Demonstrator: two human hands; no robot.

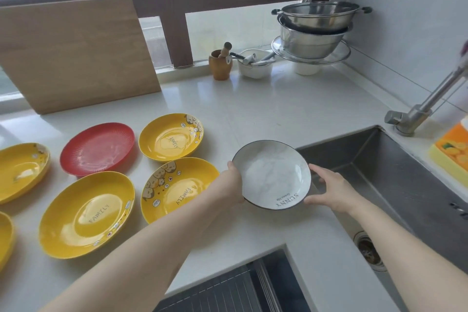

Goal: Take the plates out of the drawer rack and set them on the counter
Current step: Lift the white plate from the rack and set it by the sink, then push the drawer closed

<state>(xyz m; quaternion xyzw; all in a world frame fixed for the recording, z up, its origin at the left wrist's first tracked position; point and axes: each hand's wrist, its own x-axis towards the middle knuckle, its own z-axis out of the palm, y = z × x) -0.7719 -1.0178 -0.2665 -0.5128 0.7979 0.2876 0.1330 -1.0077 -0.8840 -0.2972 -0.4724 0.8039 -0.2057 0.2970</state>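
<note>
A white marbled plate (271, 175) with a dark rim and the word SUNNY is held over the white counter (266, 114), just left of the sink. My left hand (234, 183) grips its left edge and my right hand (329, 189) grips its right edge. Several plates lie flat on the counter to the left: a red ribbed plate (97, 151) and yellow FAMILY plates (171, 137), (177, 187), (87, 214), (21, 171). The open drawer rack (235, 286) shows dark at the bottom, with no plates visible in it.
A steel sink (395, 185) with a tap (425, 104) lies to the right. A wooden cutting board (73, 53) leans against the window. A wooden mortar (220, 63), a white bowl of utensils (255, 66) and stacked steel bowls (314, 28) stand at the back. An orange-printed sponge pack (453, 152) sits far right.
</note>
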